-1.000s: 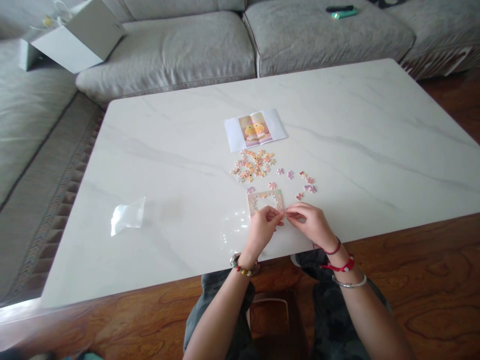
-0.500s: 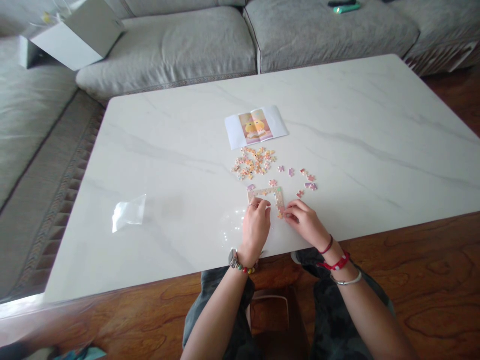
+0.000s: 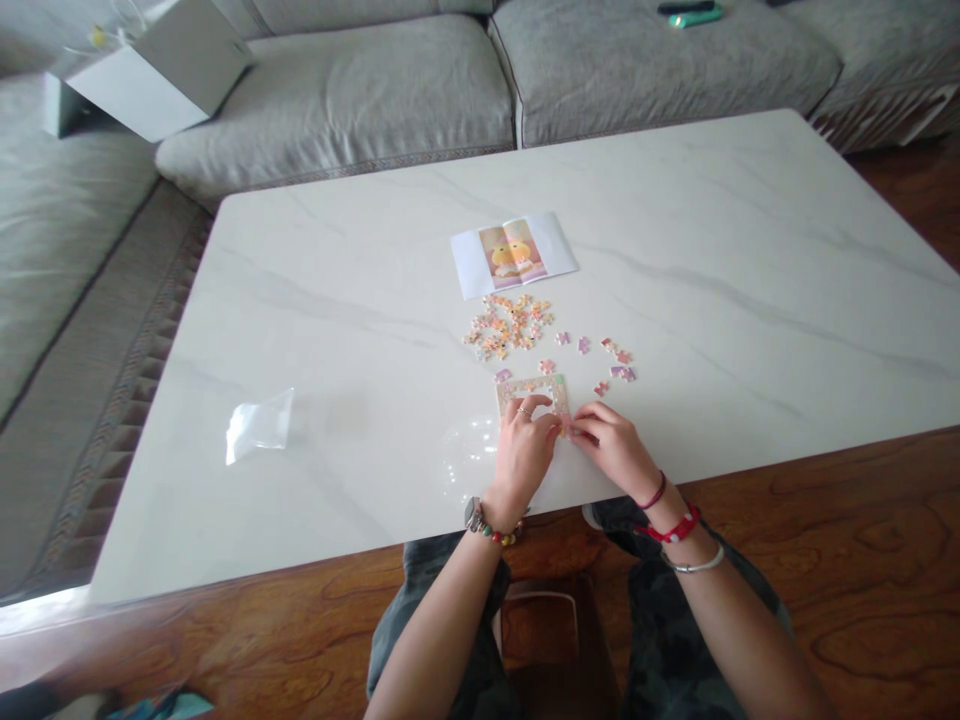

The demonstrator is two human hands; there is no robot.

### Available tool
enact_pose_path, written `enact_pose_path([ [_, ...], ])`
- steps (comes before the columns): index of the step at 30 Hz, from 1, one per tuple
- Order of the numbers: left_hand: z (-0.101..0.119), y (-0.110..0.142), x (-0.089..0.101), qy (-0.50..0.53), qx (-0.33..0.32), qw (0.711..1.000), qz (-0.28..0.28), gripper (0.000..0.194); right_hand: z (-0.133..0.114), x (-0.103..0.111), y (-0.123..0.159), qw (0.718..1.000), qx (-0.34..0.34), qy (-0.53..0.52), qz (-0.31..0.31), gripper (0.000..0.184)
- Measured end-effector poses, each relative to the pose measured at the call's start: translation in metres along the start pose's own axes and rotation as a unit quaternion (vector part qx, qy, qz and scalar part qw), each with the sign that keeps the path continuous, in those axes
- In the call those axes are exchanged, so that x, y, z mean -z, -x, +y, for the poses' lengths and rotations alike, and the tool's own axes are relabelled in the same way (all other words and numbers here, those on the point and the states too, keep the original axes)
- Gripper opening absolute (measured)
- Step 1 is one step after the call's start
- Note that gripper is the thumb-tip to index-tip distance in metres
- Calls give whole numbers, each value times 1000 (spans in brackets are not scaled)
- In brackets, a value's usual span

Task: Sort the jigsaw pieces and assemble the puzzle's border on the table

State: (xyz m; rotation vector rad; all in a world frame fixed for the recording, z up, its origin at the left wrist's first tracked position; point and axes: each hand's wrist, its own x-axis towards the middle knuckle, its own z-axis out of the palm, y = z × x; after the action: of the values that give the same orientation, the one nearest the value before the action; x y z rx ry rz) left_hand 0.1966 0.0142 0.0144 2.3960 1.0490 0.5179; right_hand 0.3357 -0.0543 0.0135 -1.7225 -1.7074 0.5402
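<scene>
A partly joined jigsaw puzzle (image 3: pixel 511 386) lies near the table's front edge, its pale border strips meeting at a corner with a green patch. My left hand (image 3: pixel 523 452) is bent over it, thumb and fingertips closed on the lower end of its right strip. From the right, my right hand (image 3: pixel 616 446) pinches at the same strip's outer edge. Whether a separate piece sits between those fingertips is hidden. Just beyond is a heap of loose puzzle pieces (image 3: pixel 510 325) in orange, pink and yellow. Several more pieces, such as a purple one (image 3: pixel 583 345), are scattered to the right.
A creased picture sheet (image 3: pixel 465 262) with two yellow figures lies behind the heap. On the left of the white marbled table (image 3: pixel 360 250) is a clear plastic bag (image 3: pixel 259 428). Grey sofas (image 3: pixel 375 90) stand along the far and left sides, with a white box (image 3: pixel 161 75) on one.
My left hand has shifted right across the puzzle, and its thumb now meets the right strip near my right fingertips. My right hand has barely moved.
</scene>
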Motion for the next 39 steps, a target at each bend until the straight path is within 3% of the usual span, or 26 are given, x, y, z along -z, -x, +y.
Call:
enact_pose_path([
  [18,7,-2,0,-16,36,999,-21,13,-13,-4,13,986,14,163,-36,28],
  [21,9,-2,0,-9,39,999,-18,14,-8,-1,12,992,5,129,3,25],
  [25,6,-6,3,60,51,997,12,4,14,14,1,988,-41,66,131,23],
  [29,-11,-16,18,138,89,981,98,11,42,32,-11,972,-85,88,201,21],
  [33,-45,-19,41,113,173,965,161,11,58,34,-19,975,-64,125,173,28],
  [35,-60,-18,49,87,171,972,135,11,61,31,-22,976,-52,137,159,34],
  [39,-79,-11,57,15,99,992,75,14,67,26,-27,978,-49,128,155,30],
])
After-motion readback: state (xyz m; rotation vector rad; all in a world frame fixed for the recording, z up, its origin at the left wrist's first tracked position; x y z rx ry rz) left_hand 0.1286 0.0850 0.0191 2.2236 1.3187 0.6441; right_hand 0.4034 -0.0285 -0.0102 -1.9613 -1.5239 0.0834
